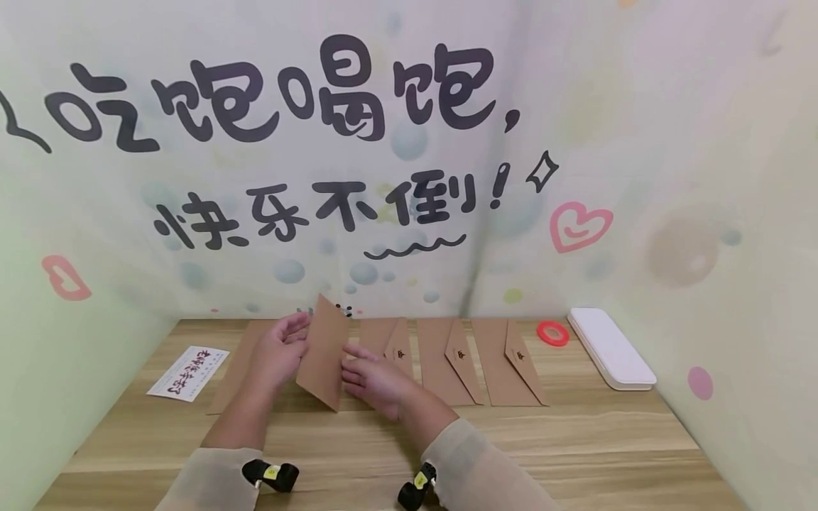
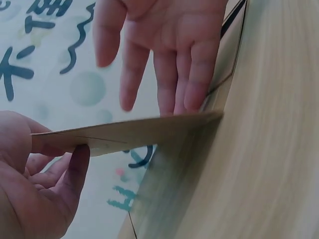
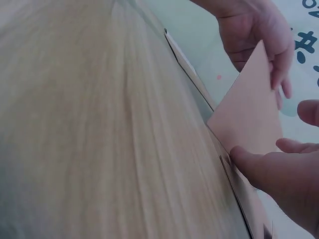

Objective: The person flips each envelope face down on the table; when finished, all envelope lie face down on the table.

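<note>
A brown paper envelope (image 1: 324, 355) stands tilted up on edge between the two hands, above the table. My left hand (image 1: 281, 351) pinches its left edge; in the left wrist view the thumb (image 2: 79, 169) lies against one face. Beside the right edge is my right hand (image 1: 380, 383), its fingers (image 2: 167, 74) fairly straight and spread. Its thumb (image 3: 244, 158) comes up to the envelope's lower edge in the right wrist view; whether it touches is unclear. Another brown sheet or envelope (image 1: 233, 387) lies flat under the left forearm, partly hidden.
Three brown envelopes with slanted flaps lie in a row to the right, the farthest (image 1: 497, 369) near a red ring-shaped roll (image 1: 542, 333). A white oblong case (image 1: 610, 348) sits at the right edge. On the left lies a printed white card (image 1: 198, 369). A wall (image 1: 409, 284) backs the table.
</note>
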The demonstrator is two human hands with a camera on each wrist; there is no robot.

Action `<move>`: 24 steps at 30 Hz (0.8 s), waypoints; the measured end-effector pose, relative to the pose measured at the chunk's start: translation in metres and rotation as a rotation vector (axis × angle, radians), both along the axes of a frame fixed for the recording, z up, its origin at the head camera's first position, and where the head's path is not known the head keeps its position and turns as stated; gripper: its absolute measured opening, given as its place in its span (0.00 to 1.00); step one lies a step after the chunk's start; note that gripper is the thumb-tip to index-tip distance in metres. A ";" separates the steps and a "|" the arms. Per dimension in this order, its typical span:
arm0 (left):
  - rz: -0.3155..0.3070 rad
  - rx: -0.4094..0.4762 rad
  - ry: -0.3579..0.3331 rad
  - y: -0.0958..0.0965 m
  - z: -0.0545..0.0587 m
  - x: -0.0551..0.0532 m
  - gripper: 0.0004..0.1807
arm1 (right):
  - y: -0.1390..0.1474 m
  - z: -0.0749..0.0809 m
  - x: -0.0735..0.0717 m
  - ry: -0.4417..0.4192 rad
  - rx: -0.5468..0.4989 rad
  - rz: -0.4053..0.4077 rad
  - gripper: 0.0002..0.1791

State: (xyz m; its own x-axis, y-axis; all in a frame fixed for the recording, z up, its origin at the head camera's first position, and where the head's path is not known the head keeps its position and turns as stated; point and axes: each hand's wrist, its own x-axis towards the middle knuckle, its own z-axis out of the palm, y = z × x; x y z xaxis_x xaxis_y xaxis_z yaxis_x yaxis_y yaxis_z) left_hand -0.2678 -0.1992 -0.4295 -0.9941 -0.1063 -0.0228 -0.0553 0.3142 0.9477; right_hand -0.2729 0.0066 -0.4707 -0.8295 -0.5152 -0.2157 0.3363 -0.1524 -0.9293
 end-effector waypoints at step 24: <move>-0.036 -0.247 -0.115 -0.014 -0.030 -0.008 0.32 | 0.009 -0.004 -0.012 -0.013 -0.052 -0.032 0.34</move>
State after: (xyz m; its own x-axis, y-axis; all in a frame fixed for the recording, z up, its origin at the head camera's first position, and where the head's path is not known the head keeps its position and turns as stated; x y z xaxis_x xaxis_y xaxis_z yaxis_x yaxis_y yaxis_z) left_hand -0.2756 -0.2134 -0.4591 -0.9897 -0.0875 -0.1133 -0.1427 0.5388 0.8303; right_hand -0.2852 0.0156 -0.4752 -0.8432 -0.4992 -0.1996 0.3421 -0.2117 -0.9155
